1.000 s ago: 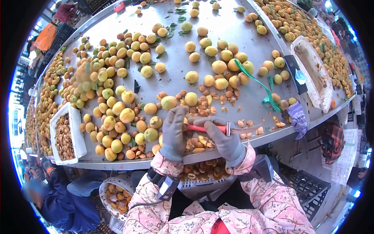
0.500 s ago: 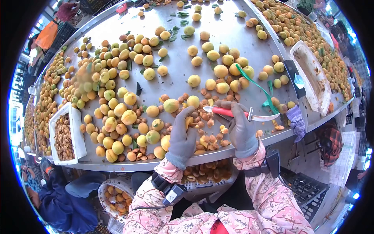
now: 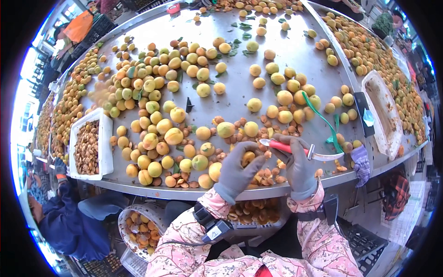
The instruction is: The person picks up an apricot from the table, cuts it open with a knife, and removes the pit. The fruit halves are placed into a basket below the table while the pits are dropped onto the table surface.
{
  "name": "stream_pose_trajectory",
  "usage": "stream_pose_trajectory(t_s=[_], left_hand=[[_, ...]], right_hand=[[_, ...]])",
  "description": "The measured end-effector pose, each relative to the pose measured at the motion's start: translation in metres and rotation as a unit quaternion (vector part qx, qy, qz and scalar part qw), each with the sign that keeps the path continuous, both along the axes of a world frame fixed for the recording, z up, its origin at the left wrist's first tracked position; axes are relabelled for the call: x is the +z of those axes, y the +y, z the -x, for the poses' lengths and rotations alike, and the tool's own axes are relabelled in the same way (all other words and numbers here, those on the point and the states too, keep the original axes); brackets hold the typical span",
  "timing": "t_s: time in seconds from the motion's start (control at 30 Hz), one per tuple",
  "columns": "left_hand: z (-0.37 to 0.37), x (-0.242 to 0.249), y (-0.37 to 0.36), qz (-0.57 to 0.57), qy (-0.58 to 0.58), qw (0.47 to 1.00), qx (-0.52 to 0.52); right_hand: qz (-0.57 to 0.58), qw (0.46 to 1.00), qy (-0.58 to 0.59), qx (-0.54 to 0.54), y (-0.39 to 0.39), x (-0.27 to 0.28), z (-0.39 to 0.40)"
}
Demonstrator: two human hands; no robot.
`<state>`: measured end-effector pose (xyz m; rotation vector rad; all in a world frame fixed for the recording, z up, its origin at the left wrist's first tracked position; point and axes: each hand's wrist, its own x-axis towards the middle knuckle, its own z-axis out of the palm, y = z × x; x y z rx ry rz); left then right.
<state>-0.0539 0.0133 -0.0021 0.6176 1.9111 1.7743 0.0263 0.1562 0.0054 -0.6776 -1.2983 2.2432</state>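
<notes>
Our left hand [image 3: 236,171], gloved in grey, curls its fingers and thumb around an apricot [image 3: 248,159], whose orange flesh or skin shows in the gap between them (whether it is whole or already cut, we cannot tell). Our right hand [image 3: 297,165], gloved too, is wrapped around the red handle of a knife [image 3: 282,147].

The relation to watch, as we judge it, is how that knife lies against the fruit. Its long axis runs crosswise, sloping slightly down to the right; the curved blade [image 3: 328,157] points rightward, away from the apricot, while the silvery butt end sits just beside our left fingers. The apricot is therefore to the left of the knife and a little nearer our body, and our left hand is the one at it.

On our side of the knife, pits and torn pieces [image 3: 267,177] are scattered over the worktop [image 3: 226,104]. Just beyond the blade lies the lower end of a green strip [image 3: 323,117], and right of the blade a purple cloth [image 3: 361,162] droops over the edge. Farther right of the knife is a long white trough [image 3: 384,115].

Left of the knife, whole apricots [image 3: 164,125] spread in a thick drift, and past them stands a white tray [image 3: 105,157] of pits. Below the knife, under the edge, a crate holds apricot halves [image 3: 256,210]; a white bucket [image 3: 161,213] stands to its left, near a co-worker in dark blue [image 3: 76,233].
</notes>
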Motion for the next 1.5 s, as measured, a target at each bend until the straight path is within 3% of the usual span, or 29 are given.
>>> stream_pose_trajectory(t_s=[0.07,0.13,0.2,0.23,0.3,0.33,0.4,0.43,0.47,0.57,0.7,0.77,0.8,0.87,0.9,0.93,0.97,1.0,1.07,1.13,1.2,1.27,1.33,1.4,1.43,1.5], left_hand=[[-0.004,0.005,0.000,-0.042,0.063,0.997,-0.031],[-0.009,0.013,-0.002,-0.045,0.070,0.994,-0.068],[-0.018,0.021,-0.006,-0.057,0.127,0.971,-0.194],[-0.023,0.022,-0.009,-0.058,0.127,0.971,-0.193],[-0.030,0.029,-0.013,-0.074,0.079,0.938,-0.330],[-0.030,0.037,-0.015,-0.075,0.079,0.938,-0.329],[-0.026,0.054,-0.020,0.045,0.089,0.887,-0.452],[-0.029,0.043,-0.021,-0.012,0.161,0.884,-0.438],[-0.028,0.043,-0.022,-0.013,0.161,0.885,-0.437],[-0.023,0.042,-0.022,-0.033,0.133,0.896,-0.422],[-0.017,0.024,-0.020,-0.013,0.084,0.950,-0.301],[-0.013,0.020,-0.019,-0.019,0.091,0.970,-0.224],[-0.012,0.018,-0.018,-0.024,0.093,0.972,-0.216],[-0.011,0.015,-0.017,-0.036,-0.053,0.988,-0.143],[-0.010,0.004,-0.015,-0.081,-0.155,0.977,-0.123],[-0.007,-0.001,-0.015,-0.088,-0.154,0.977,-0.120],[-0.001,-0.003,-0.015,-0.123,-0.253,0.955,-0.091],[0.003,-0.002,-0.016,-0.156,-0.348,0.922,-0.063],[0.007,0.007,-0.020,-0.152,-0.388,0.909,-0.021],[0.011,0.000,-0.023,-0.188,-0.443,0.876,0.021],[0.012,-0.004,-0.024,-0.200,-0.453,0.868,0.030],[0.014,-0.007,-0.023,-0.187,-0.491,0.850,0.029],[0.010,-0.015,-0.023,-0.202,-0.503,0.840,0.015],[0.002,-0.030,-0.017,-0.251,-0.537,0.805,0.023],[0.002,-0.021,-0.021,-0.285,-0.552,0.783,0.031],[-0.006,0.010,-0.032,-0.330,-0.523,0.783,0.067]], right_hand=[[0.015,1.000,-0.003,-0.004,0.000,0.002,0.001],[-0.096,0.995,-0.031,0.002,0.003,-0.001,0.000],[-0.089,0.996,-0.021,-0.002,0.000,0.000,0.001],[-0.053,0.999,-0.007,-0.007,0.000,0.000,0.002],[-0.018,1.000,0.006,-0.010,0.000,-0.002,0.003],[-0.019,1.000,0.003,-0.015,0.001,-0.006,0.003],[-0.020,1.000,0.000,-0.018,0.001,-0.009,0.003],[-0.030,0.999,-0.004,-0.018,0.001,-0.008,0.004],[-0.039,0.999,-0.007,-0.018,0.000,-0.008,0.004],[-0.062,0.998,-0.019,-0.020,0.002,-0.014,0.004],[-0.079,0.996,0.005,-0.040,0.004,-0.010,0.006],[-0.269,0.961,-0.069,-0.004,0.012,-0.006,0.004],[-0.275,0.959,-0.065,0.003,0.011,0.002,0.011],[-0.268,0.963,0.008,0.030,0.011,0.023,0.027],[-0.211,0.976,-0.031,0.031,0.012,0.027,0.038],[-0.217,0.975,-0.030,0.036,0.015,0.034,0.053],[-0.227,0.965,-0.083,0.098,0.018,0.042,0.072],[-0.234,0.949,-0.136,0.159,0.021,0.050,0.092],[-0.238,0.922,-0.208,0.225,0.022,0.050,0.138],[-0.340,0.867,-0.252,0.264,0.038,0.021,0.193],[-0.447,0.792,-0.340,0.240,0.020,0.025,0.242],[-0.670,0.656,-0.302,0.172,-0.001,0.022,0.284],[-0.717,0.636,-0.235,0.162,-0.030,0.024,0.313],[-0.802,0.552,-0.169,0.150,-0.056,0.021,0.331],[-0.801,0.555,-0.170,0.147,-0.065,0.017,0.341],[-0.825,0.425,-0.297,0.224,-0.075,0.014,0.356]])
